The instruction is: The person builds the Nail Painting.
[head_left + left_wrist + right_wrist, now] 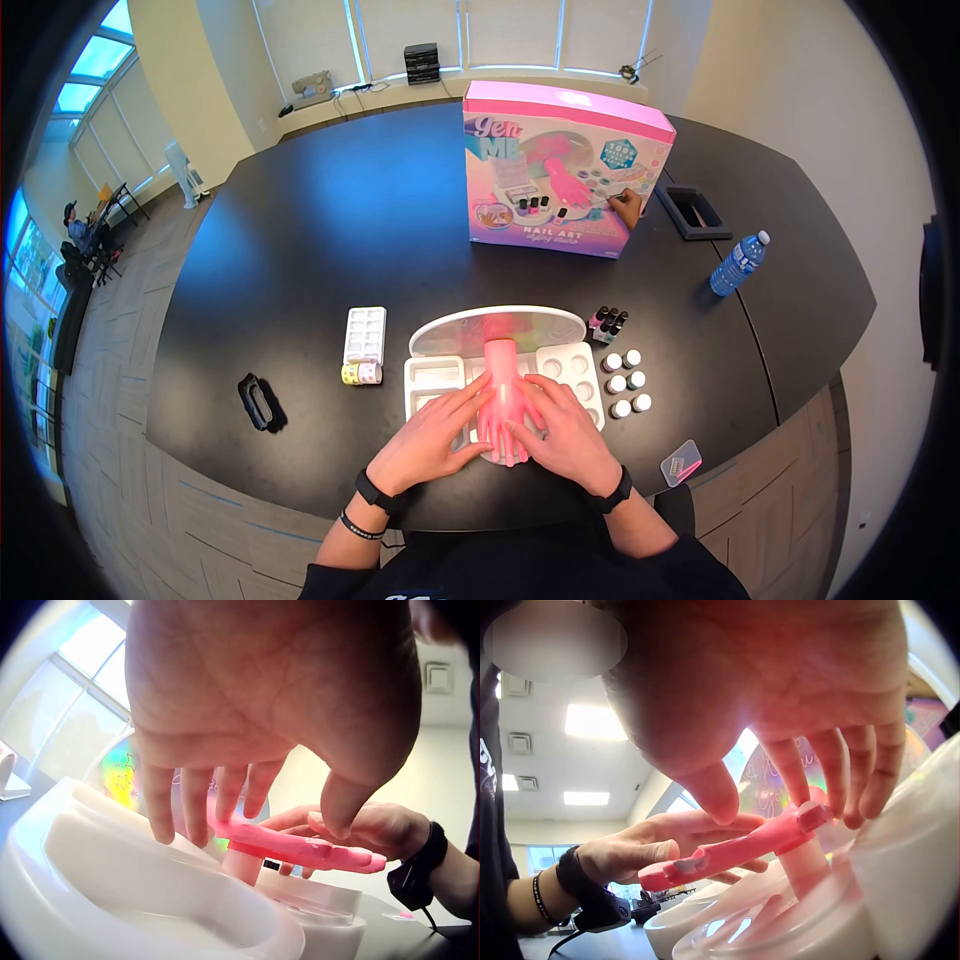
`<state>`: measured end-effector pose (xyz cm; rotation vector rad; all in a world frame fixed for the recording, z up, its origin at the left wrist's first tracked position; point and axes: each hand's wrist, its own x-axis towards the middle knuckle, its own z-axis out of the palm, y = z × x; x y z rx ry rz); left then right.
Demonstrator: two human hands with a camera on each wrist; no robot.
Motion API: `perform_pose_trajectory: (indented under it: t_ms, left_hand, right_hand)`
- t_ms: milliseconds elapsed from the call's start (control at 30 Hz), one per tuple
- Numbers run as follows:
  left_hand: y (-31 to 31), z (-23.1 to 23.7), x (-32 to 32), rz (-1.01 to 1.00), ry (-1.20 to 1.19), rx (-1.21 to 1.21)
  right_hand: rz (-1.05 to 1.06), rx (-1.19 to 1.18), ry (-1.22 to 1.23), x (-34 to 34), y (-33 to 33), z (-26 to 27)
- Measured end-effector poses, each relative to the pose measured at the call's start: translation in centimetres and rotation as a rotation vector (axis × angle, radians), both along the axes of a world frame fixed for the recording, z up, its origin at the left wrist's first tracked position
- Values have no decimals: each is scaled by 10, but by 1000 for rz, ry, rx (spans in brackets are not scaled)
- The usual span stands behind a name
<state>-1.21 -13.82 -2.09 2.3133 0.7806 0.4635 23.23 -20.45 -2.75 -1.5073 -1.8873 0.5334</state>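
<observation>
A pink plastic model hand (503, 402) stands palm down in the middle of a white nail-art station (409, 385), its fingers toward the person. Behind it rises a rounded, shiny back panel (450, 336). My left hand (428, 440) reaches over the left side, fingertips at the model hand's edge and thumb near its fingers. On the other side, my right hand (568, 432) mirrors this, with extended fingers over the model's thumb side. In the left wrist view the model hand (292, 846) sits raised on a stub above the white base, and both hands' fingers lie relaxed around it.
Small white-capped jars (616, 384) and dark-capped polish bottles (608, 324) stand right of the station. A white tray (365, 330) with tape rolls (362, 374) lies left. A pink box (565, 170), water bottle (740, 263), black strap (258, 402) and clear case (682, 464) also occupy the table.
</observation>
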Motion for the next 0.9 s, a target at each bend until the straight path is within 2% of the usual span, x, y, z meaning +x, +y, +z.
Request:
perform_pose_trajectory:
  t_ms: [133, 900]
  left_hand:
    - [2, -5, -1, -5, -7, 71]
    - [-1, 8, 3, 45, 4, -23]
  right_hand:
    - [0, 6, -18, 0, 1, -2]
    - [-1, 21, -12, -2, 2, -4]
